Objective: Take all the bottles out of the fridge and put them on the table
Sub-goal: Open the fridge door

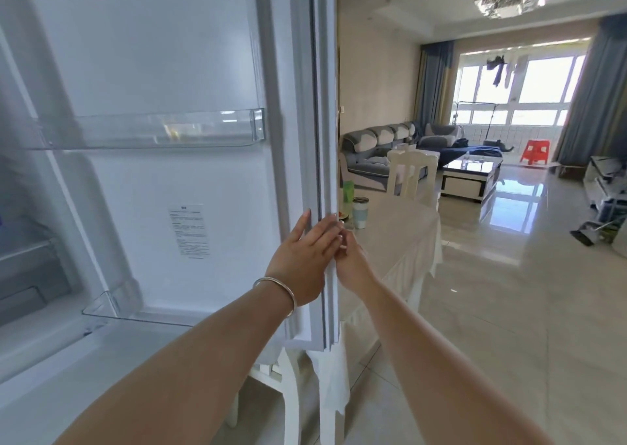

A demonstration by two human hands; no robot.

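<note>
The white fridge door [190,71] stands open and fills the left half of the view. Its two clear door shelves [163,129] hold no bottles. My left hand [305,258], with a silver bangle on the wrist, lies flat on the door's inner side with its fingertips on the edge. My right hand [351,261] grips the same edge from the outer side. Behind the door stands the table [400,234] under a white cloth, with a green bottle [348,190] and a pale tumbler [360,212] on it. The fridge interior [20,241] at far left is dim.
A white chair [410,173] stands at the table's far end, and another white chair leg [288,393] shows below the door. Beyond are a grey sofa [376,152], a glass coffee table [471,173], a red stool [536,151] and glossy tiled floor [509,292].
</note>
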